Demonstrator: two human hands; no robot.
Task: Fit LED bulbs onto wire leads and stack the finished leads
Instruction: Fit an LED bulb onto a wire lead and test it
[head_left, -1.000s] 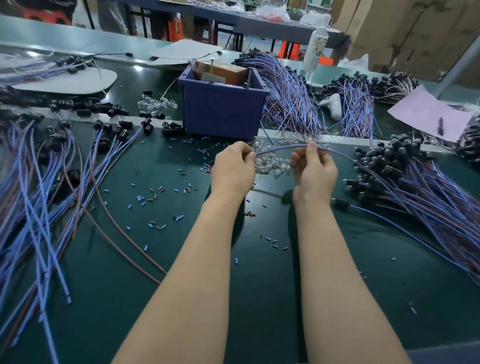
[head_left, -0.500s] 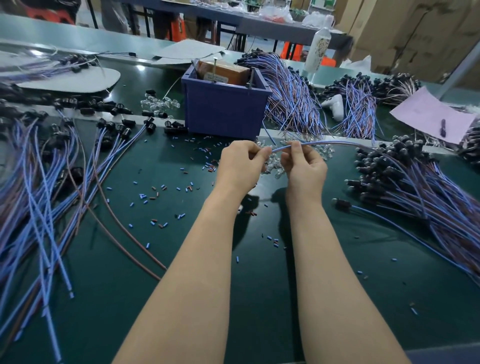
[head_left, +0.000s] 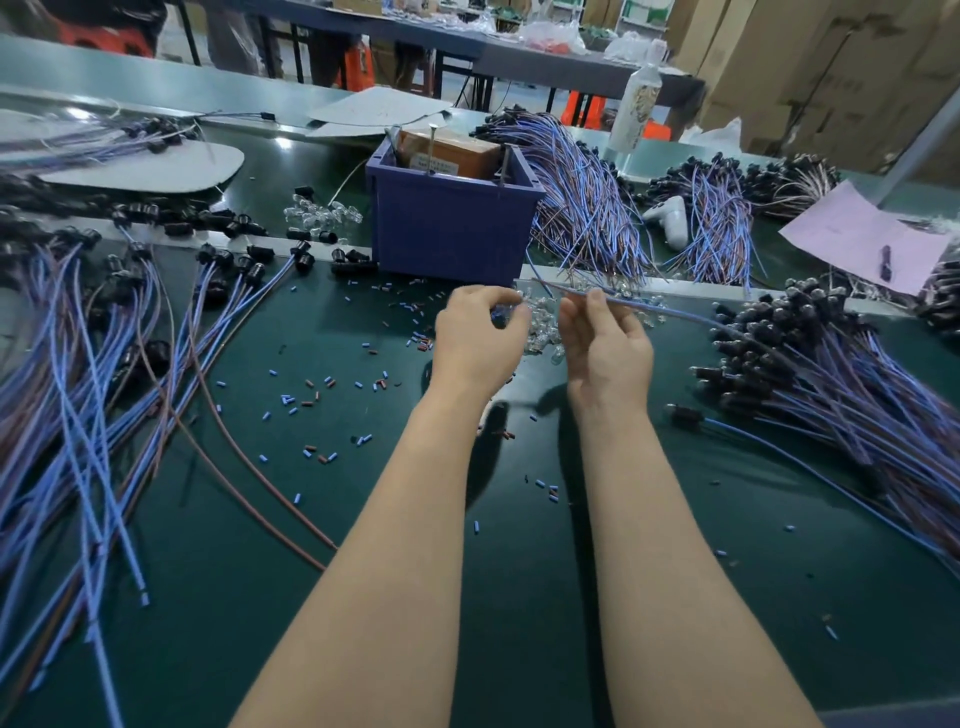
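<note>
Bulb-fitting step: right hand (head_left: 605, 348) pinching a wire lead (head_left: 670, 310), left hand (head_left: 480, 338) curled over loose LED bulbs (head_left: 543, 338), hold unclear; next, likely, aligning bulb with lead tip.

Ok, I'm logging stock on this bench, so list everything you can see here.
wire lead: one, blue, pinched in the right hand
LED bulbs: a pile, clear, by the left hand
right lead pile: many, blue, black caps, right
left lead pile: many, blue and brown, left
bin: one, dark blue, behind the bulbs
back bundles: several, blue and brown, right of the bin
snippets: many, blue and red, scattered on mat
bottle: one, white, far back
paper: one, pink, far right
left hand: fingers curled over the bulbs
right hand: pinches the lead
</note>
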